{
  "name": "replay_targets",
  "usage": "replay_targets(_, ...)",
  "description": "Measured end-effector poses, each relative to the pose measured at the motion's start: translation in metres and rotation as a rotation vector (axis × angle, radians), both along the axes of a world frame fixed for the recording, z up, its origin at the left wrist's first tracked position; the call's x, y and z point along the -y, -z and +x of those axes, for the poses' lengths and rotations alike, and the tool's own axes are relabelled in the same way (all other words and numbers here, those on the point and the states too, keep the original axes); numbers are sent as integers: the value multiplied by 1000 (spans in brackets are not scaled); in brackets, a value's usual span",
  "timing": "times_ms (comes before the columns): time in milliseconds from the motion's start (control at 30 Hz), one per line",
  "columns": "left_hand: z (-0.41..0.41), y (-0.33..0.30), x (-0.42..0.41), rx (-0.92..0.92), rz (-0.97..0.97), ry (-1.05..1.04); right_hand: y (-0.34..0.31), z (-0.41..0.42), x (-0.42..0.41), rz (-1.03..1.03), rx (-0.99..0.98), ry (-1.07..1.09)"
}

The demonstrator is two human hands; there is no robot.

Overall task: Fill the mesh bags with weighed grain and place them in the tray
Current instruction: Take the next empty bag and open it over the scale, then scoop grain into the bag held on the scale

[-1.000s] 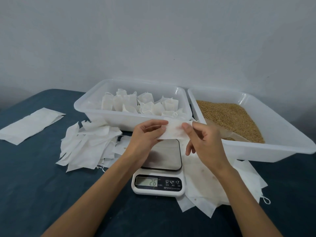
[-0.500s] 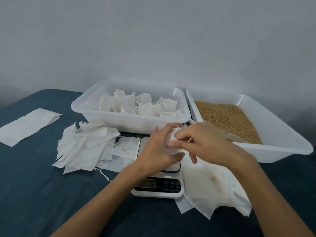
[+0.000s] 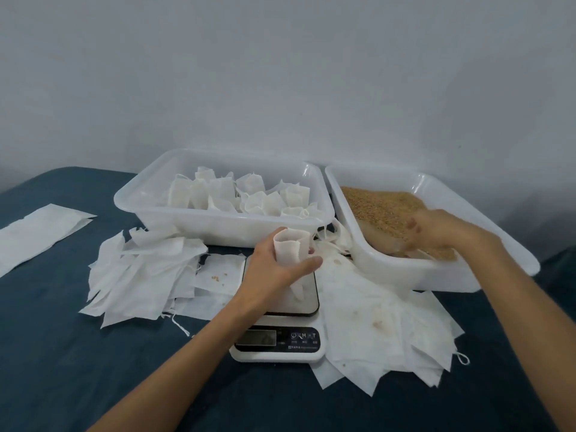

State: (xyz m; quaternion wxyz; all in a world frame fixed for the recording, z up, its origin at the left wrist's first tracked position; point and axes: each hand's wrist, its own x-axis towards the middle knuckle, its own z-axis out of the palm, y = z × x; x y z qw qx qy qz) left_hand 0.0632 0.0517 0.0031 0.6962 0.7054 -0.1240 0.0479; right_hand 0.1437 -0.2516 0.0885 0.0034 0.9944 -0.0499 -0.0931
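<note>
Holding an empty mesh bag (image 3: 291, 249) upright over the scale (image 3: 280, 307), the left hand (image 3: 276, 269) grips it; the right hand (image 3: 436, 230), blurred, grip unclear, reaches into the grain (image 3: 383, 204); scooping a portion likely follows.

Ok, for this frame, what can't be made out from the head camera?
- Scale display: too dim and small to read.
- Right hand: motion-blurred in the grain tray; whether it grips a scoop or grain is unclear.
- Mesh bag in the left hand: its inside is hidden by its own wall.
- Filled bags: contents hidden by fabric.

Dark blue table (image 3: 62, 369) – two white tubs (image 3: 218, 226), scale (image 3: 280, 338), loose flat bags (image 3: 143, 275) on it
</note>
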Motion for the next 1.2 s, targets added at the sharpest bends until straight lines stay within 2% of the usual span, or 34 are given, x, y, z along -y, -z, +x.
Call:
replay_targets(33, 1, -2, 0, -2, -1, 8, 7, 2, 9, -72, -77, 20)
replay_targets(100, 5, -7, 0, 8, -16, 21, 21, 7, 19, -80, -113, 13)
replay_targets(233, 18, -11, 0, 40, -2, 59, 35, 16, 26, -64, -54, -38)
replay_targets(367, 19, -4, -4, 49, 1, 63, 21, 25, 39, -68, -7, -27)
replay_targets(567, 18, 0, -7, 56, -6, 73, -10, 45, 55, -266, 84, 76)
replay_targets(667, 17, 0, -8, 61, -15, 77, -3, 58, 43, -281, 113, 102)
replay_targets(933, 18, 5, -9, 35, -24, 83, 35, 97, -1, -11, 163, 77)
replay_targets(1200, 19, 2, -12, 44, -35, 73, 41, 90, 25, 115, 287, 194)
